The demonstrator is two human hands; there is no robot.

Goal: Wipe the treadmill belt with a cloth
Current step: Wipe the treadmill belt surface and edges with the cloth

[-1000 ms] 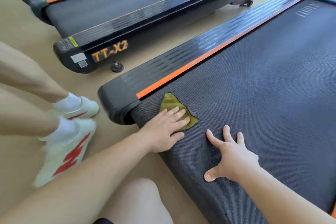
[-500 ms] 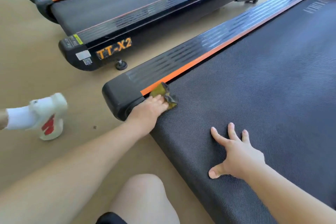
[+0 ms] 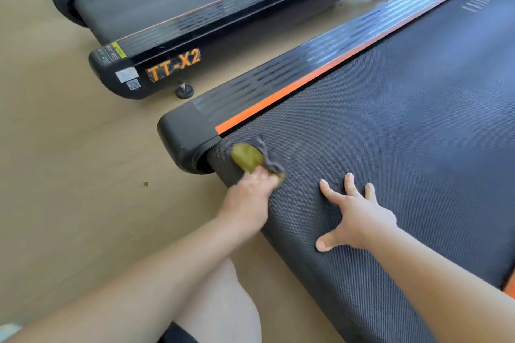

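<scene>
**Cloth at the belt's rear corner**

The left hand (image 3: 252,193) pressed down on a yellow-green cloth (image 3: 249,159), fingers blurred over its near edge; how tightly they gripped it could not be told. The cloth lay on the treadmill belt (image 3: 390,131), just beside the rounded end cap (image 3: 182,138) and orange side stripe (image 3: 292,89). Right of it, the right hand (image 3: 355,216) rested flat, fingers spread, holding nothing. Beyond both hands the belt ran open and bare; left of them lay tan floor (image 3: 83,175).
</scene>
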